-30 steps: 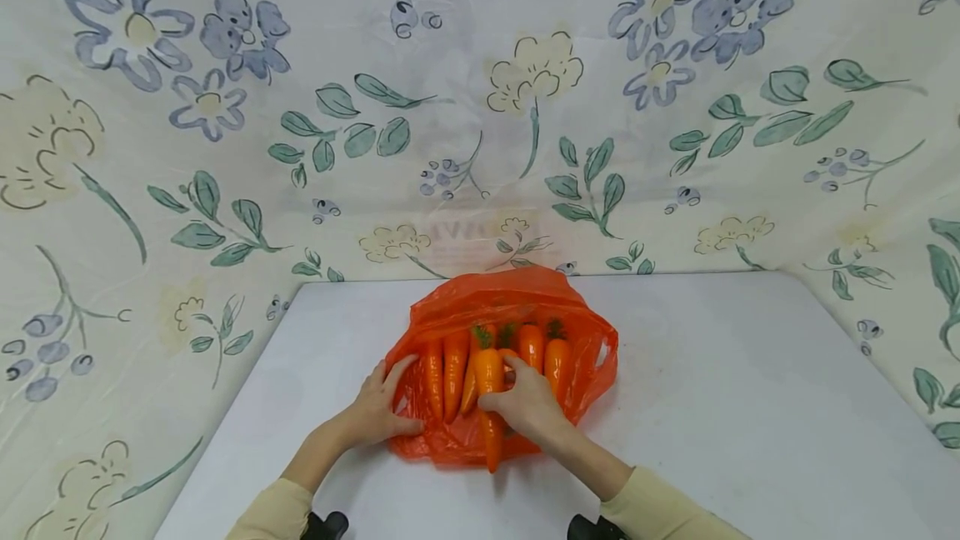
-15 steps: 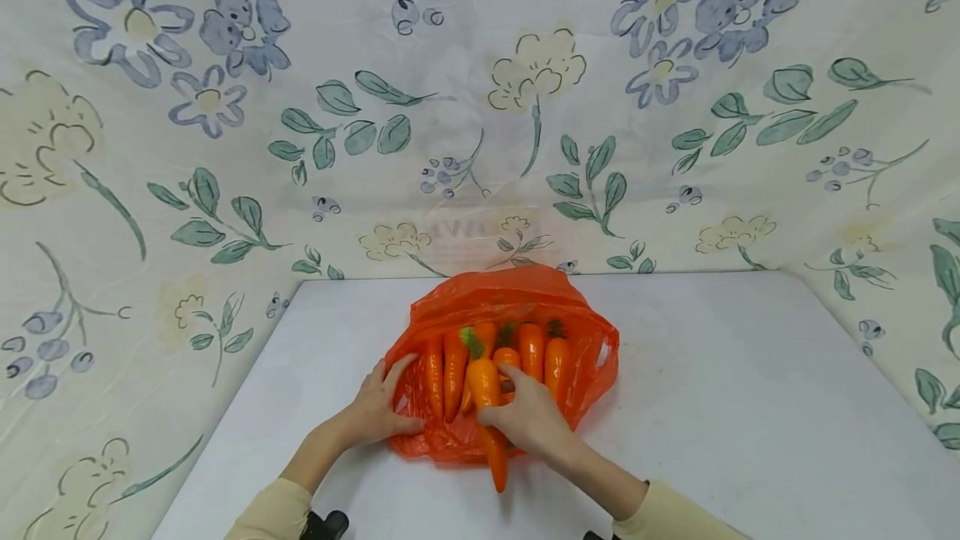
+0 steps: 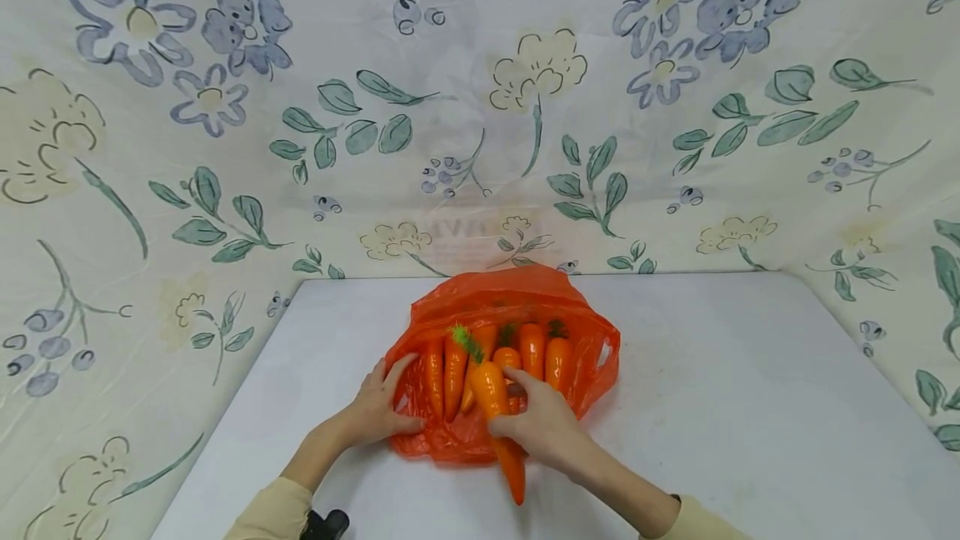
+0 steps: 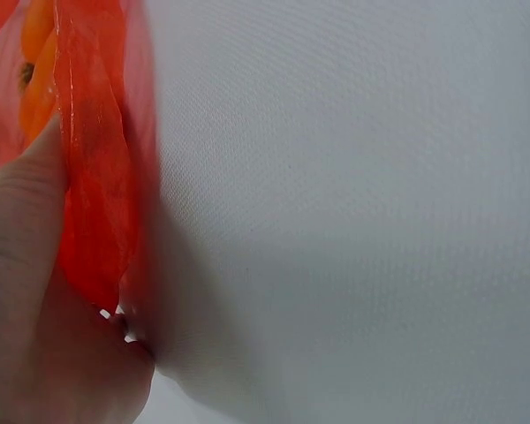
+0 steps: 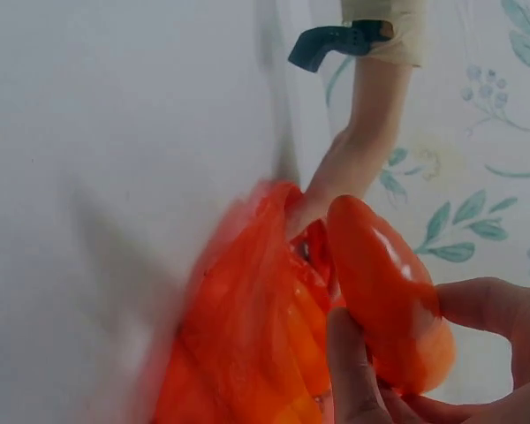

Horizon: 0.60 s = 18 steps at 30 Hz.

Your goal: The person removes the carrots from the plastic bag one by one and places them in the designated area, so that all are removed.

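Observation:
A red-orange plastic bag (image 3: pixel 498 290) lies with its mouth toward me, and several orange carrots (image 3: pixel 454 369) sit side by side inside it. My right hand (image 3: pixel 546 423) pinches one carrot (image 3: pixel 489 390) between thumb and fingers, tip pointing down toward me and green top up over the others. In the right wrist view that carrot (image 5: pixel 380 283) is large and close, gripped at its side. At the bag's left edge my left hand (image 3: pixel 375 411) holds the plastic. The left wrist view has the thumb (image 4: pixel 35 185) against the red film (image 4: pixel 97 168), with the fingers partly hidden behind it.
The bag rests on a white tabletop (image 3: pixel 720 390). A floral cloth (image 3: pixel 480 132) hangs behind the table and along its sides. A dark strap piece (image 3: pixel 326 525) shows by the left sleeve (image 3: pixel 273 515).
My right hand has drawn the carrot toward me and slightly right. Its tip now reaches past the bag's near edge, and its green top has tilted left. The left hand stays in place.

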Each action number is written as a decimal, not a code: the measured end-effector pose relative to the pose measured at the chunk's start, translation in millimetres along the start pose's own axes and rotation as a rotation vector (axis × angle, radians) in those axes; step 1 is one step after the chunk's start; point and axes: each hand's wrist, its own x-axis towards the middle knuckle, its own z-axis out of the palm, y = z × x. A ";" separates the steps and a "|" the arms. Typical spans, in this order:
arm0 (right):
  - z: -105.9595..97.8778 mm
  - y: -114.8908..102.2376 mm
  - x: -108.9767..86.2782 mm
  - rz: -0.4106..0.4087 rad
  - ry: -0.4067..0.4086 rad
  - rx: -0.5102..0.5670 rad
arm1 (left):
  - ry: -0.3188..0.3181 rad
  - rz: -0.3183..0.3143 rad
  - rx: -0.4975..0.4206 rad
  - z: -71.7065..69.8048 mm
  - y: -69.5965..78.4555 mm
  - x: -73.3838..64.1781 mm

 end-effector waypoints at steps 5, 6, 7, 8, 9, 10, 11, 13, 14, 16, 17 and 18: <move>-15.2 0.2 0.9 -0.021 0.048 0.037 | 0.000 -0.007 0.004 0.4 -0.2 -1.0; -18.6 0.6 1.4 -0.023 0.060 0.051 | 0.001 -0.008 0.004 0.4 -0.3 -1.3; -22.2 0.9 1.7 -0.027 0.074 0.060 | 0.001 -0.009 0.004 0.4 -0.3 -1.6; -25.8 1.4 2.1 -0.031 0.086 0.075 | 0.002 -0.010 0.003 0.4 -0.3 -1.9; -29.5 1.8 2.2 -0.033 0.099 0.087 | 0.002 -0.011 0.003 0.4 -0.2 -2.3; -33.4 2.5 2.3 -0.034 0.110 0.101 | 0.003 -0.012 0.003 0.6 -0.2 -2.5; -37.3 3.1 2.4 -0.037 0.122 0.112 | 0.005 -0.013 0.004 0.7 -0.2 -2.7; -45.8 4.5 2.6 -0.038 0.140 0.134 | 0.008 -0.015 0.004 1.2 -0.3 -2.8; -50.2 5.2 2.7 -0.036 0.146 0.143 | 0.009 -0.015 0.002 1.3 -0.4 -2.7; -59.2 6.6 2.9 -0.029 0.160 0.145 | 0.012 -0.012 -0.001 1.4 -0.2 -2.3; -63.7 7.1 3.3 -0.028 0.164 0.145 | 0.014 -0.010 -0.001 1.3 -0.1 -2.1; -68.1 7.7 3.7 -0.026 0.165 0.144 | 0.015 -0.009 -0.002 1.2 0.0 -2.0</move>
